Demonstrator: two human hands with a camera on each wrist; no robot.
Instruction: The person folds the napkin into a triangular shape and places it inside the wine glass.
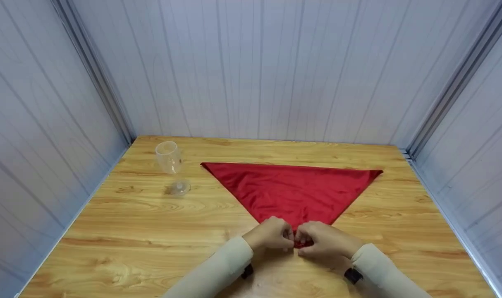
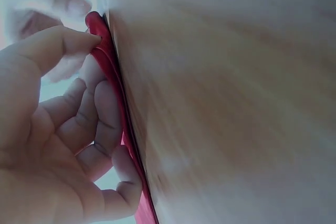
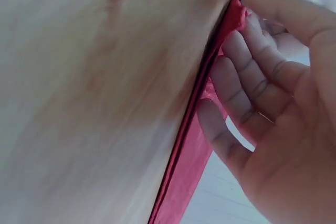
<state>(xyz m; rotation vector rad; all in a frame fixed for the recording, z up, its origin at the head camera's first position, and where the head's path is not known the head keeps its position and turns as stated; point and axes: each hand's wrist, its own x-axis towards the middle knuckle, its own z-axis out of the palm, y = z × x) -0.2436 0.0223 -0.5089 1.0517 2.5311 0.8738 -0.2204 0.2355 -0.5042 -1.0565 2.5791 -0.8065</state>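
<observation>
A red satin-like cloth (image 1: 292, 190) lies on the wooden table as a triangle, its long edge at the back and its point towards me. At that near point my left hand (image 1: 275, 234) and right hand (image 1: 327, 240) meet, almost touching. In the left wrist view, the left thumb and forefinger pinch the cloth's edge (image 2: 106, 51), while the other fingers curl against it. The right wrist view has the right thumb and forefinger pinching a gathered bit of the cloth (image 3: 235, 19); the other fingertips rest along its edge. The very tip is partly hidden by the hands.
A clear stemmed wine glass (image 1: 168, 159) stands upright on the table (image 1: 151, 231), left of the cloth. Pale panelled walls (image 1: 259, 70) rise behind the table and on both sides. Dark bands show at both sleeve cuffs.
</observation>
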